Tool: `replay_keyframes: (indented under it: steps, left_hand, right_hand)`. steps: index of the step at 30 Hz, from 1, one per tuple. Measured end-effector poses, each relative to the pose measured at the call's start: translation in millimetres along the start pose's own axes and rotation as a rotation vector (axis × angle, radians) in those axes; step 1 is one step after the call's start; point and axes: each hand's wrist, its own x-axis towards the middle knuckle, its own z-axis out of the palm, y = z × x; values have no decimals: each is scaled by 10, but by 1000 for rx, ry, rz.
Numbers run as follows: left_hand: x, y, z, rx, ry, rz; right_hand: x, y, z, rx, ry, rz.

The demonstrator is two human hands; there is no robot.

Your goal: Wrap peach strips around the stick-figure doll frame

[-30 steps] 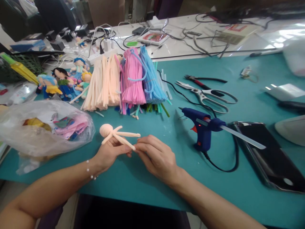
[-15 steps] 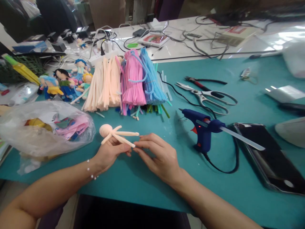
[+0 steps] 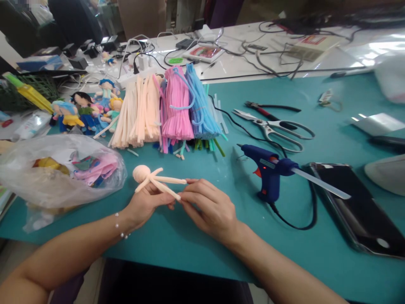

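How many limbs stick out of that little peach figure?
4: a short limb up and right, another short one down and left, plus an upper long limb and a lower long limb reaching toward the right hand. The left hand might hide more.

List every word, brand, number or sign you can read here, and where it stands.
None can be read.
Glue gun: label too small.
Beige box: red marking, blurred.
White tag: too small.
Phone: no lettering visible.
Peach figure: no lettering visible.
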Motion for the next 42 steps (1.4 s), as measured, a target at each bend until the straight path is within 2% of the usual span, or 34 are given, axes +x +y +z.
replay_keyframes:
  steps: [13, 17, 20, 25, 32, 36, 42]
  left_hand:
    - [-7, -16, -32, 24, -58, 13]
    - [3, -7, -27, 23, -57, 18]
    - [26, -15, -41, 24, -21, 31]
    - [62, -70, -110, 87, 60, 118]
    - [52, -47, -95, 185, -7, 135]
    - [43, -24, -77, 235, -22, 147]
    - [58, -73, -115, 246, 15, 171]
  right_hand:
    - [1, -7, 16, -14, -32, -61]
    - [-4, -5, 28, 17, -31, -29]
    - [-2, -6, 19, 88, -23, 70]
    - [29, -23, -44, 264, -26, 337]
    - [83, -64, -39, 422, -78, 644]
    - [98, -73, -30, 428, -115, 702]
    - [101, -60, -34, 404, -94, 689]
